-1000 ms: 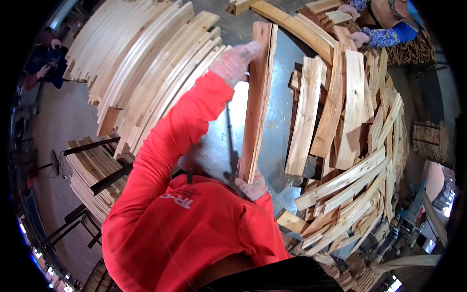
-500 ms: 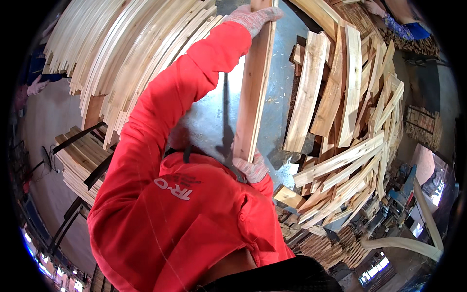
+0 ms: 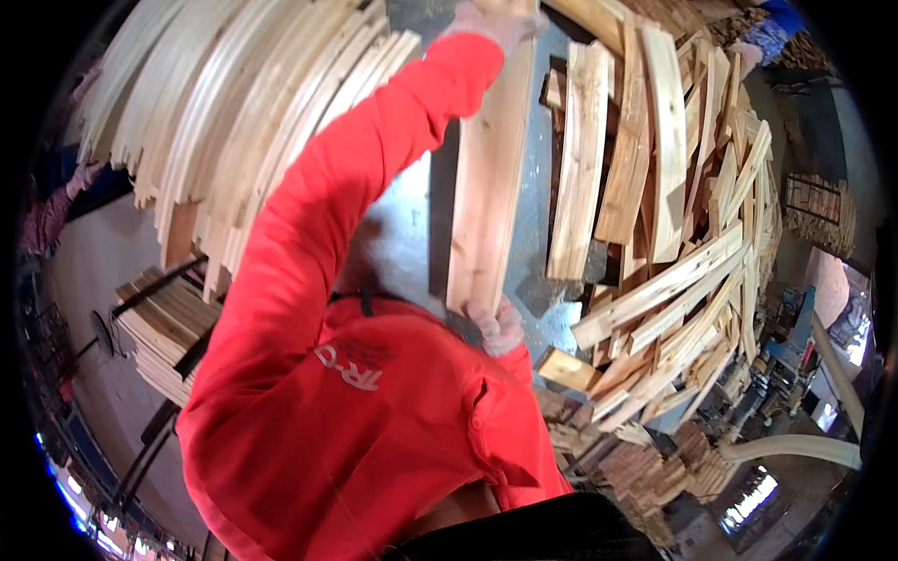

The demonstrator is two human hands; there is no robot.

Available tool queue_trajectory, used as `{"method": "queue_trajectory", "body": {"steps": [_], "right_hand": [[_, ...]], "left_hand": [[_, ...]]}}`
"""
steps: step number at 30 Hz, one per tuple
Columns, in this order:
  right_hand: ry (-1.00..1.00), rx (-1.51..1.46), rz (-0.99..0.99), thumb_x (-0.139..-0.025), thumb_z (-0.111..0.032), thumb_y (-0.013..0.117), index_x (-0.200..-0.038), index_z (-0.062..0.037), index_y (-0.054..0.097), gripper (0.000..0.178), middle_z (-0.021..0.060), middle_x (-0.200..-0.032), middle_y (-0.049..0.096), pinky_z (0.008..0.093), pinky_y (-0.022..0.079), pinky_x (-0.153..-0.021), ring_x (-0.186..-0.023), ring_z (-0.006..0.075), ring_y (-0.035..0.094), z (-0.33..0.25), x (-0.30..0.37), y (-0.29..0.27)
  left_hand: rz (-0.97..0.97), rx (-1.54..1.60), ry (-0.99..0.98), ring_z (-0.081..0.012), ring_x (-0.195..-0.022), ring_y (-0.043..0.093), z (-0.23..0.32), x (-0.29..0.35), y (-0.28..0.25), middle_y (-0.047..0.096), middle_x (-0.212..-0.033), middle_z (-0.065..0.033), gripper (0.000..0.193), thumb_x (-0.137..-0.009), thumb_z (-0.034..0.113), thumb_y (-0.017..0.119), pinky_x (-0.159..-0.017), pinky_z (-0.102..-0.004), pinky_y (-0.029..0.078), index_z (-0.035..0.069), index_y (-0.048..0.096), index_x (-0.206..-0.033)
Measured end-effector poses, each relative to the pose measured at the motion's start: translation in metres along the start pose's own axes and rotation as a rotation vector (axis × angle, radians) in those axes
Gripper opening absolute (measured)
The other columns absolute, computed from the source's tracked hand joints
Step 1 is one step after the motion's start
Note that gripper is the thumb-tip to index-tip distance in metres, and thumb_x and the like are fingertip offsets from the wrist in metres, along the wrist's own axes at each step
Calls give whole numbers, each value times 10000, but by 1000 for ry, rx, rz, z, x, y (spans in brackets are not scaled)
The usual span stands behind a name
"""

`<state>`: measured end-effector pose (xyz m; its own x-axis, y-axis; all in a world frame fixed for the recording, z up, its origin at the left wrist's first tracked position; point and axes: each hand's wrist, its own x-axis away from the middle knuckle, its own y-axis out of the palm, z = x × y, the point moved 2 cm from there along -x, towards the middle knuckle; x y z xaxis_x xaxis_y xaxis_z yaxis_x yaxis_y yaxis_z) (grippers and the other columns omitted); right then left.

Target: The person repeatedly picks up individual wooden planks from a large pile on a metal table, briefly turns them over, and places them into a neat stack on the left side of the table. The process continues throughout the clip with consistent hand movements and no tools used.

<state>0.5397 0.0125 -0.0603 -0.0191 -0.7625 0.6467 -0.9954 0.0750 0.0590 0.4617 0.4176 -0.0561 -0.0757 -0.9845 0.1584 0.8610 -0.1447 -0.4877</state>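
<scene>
A long pale wooden board (image 3: 488, 178) lies lengthwise in front of me, its broad face turned up toward my view. The gloved fingers of my left hand (image 3: 494, 26) are wrapped round its far end, that arm stretched well forward in a red sleeve. At the near end, close to my body, my right hand (image 3: 500, 329) grips the board's edge, also gloved. Beneath the board is a grey metal tabletop (image 3: 400, 234), with light glaring off it. Both hands are slightly smeared by motion.
On the left, long boards (image 3: 234, 103) are stacked in rows. Loose boards (image 3: 655, 168) pile up at the right, several jutting at angles. A lower stack (image 3: 168, 313) sits by black metal bars at left. Other people's hands (image 3: 84, 176) show at the far left and upper right.
The board has rolled from a tilted position, so more of its broad face shows. Both hands still hold its ends, and my left hand is slightly farther forward. The whole view has shifted a little.
</scene>
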Motion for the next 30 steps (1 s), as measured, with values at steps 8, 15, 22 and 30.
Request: {"method": "queue_trajectory", "body": {"steps": [8, 15, 22, 30], "right_hand": [[-107, -359, -5, -858, -236, 670, -1285, 7, 505, 518, 73, -1162, 617, 310, 446, -905, -1036, 164, 574, 41, 40, -19], [-115, -220, 177, -851, -221, 682, -1250, -14, 535, 472, 55, -1088, 630, 299, 470, -859, -971, 148, 590, 106, 57, -33], [-337, -122, 643, -903, -150, 617, -1315, -6, 513, 449, 105, -1100, 661, 315, 473, -885, -988, 183, 615, 121, 69, -12], [-142, 113, 901, -891, -99, 602, -1366, -118, 510, 484, 127, -1072, 680, 332, 502, -854, -953, 202, 652, 111, 111, 5]], "left_hand": [[-403, 837, 52, -202, -1038, 622, 34, 49, 16, 641, -1146, -111, 385, -902, 156, 637, -952, -316, 488, 4, 564, -1248], [-562, 1158, -26, -186, -1048, 622, 86, 124, 7, 630, -1172, -94, 398, -917, 109, 619, -973, -324, 495, 0, 524, -1288], [-744, 1611, -6, -200, -1081, 591, 92, 149, 34, 612, -1181, -102, 390, -927, 205, 619, -993, -366, 475, 17, 542, -1260], [-564, 732, 570, -171, -1026, 523, 104, 176, 34, 533, -1139, -77, 775, -764, 287, 728, -907, -326, 461, 33, 364, -1400]]}}
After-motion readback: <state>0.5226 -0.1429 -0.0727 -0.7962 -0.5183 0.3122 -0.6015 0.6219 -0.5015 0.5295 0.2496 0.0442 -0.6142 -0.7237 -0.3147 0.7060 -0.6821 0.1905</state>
